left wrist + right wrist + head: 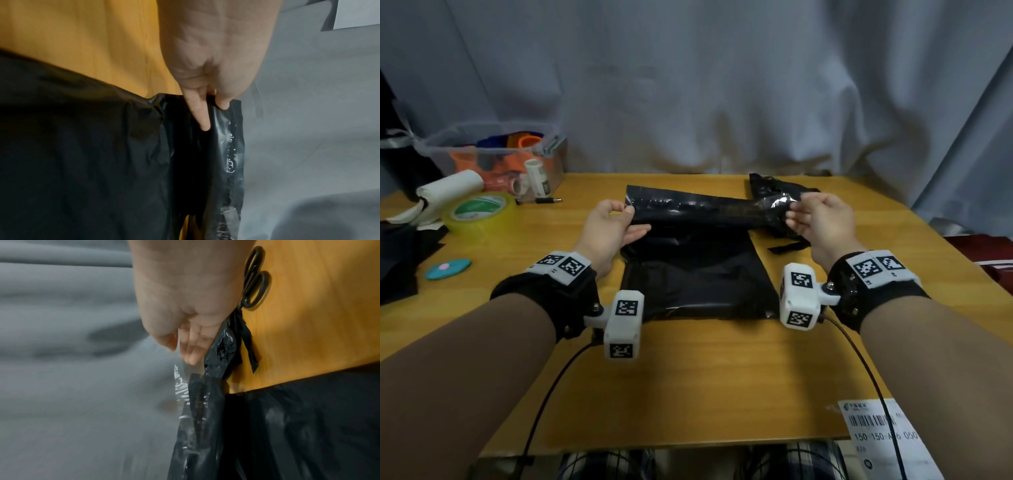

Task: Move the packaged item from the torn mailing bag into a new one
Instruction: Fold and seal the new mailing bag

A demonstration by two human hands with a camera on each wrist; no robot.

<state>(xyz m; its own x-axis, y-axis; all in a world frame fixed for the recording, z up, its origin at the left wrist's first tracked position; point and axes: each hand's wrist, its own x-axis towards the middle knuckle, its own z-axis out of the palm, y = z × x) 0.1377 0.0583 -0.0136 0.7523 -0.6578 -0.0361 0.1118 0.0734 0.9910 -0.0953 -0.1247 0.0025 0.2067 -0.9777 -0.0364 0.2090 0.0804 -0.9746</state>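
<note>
A black mailing bag (695, 281) lies flat on the wooden table (688, 377), with its far flap (688, 209) raised. My left hand (628, 209) pinches the flap's left corner between thumb and fingers; the left wrist view shows this pinch of the left hand (216, 100) on the flap (230, 146). My right hand (796, 207) pinches the flap's right end, where the right wrist view shows a clear printed strip (180, 382) running from the fingers (191, 352) to the bag. A crumpled black bag (767, 186) lies behind. No packaged item shows.
A clear bin (493, 150) of oddments, white rolls (448, 192), a yellow-green tape roll (479, 212), a pen (548, 201) and a teal disc (448, 269) sit at the left. Black scissors (255, 279) and a black strip (787, 246) lie right. A shipping label (883, 442) hangs at the near right edge.
</note>
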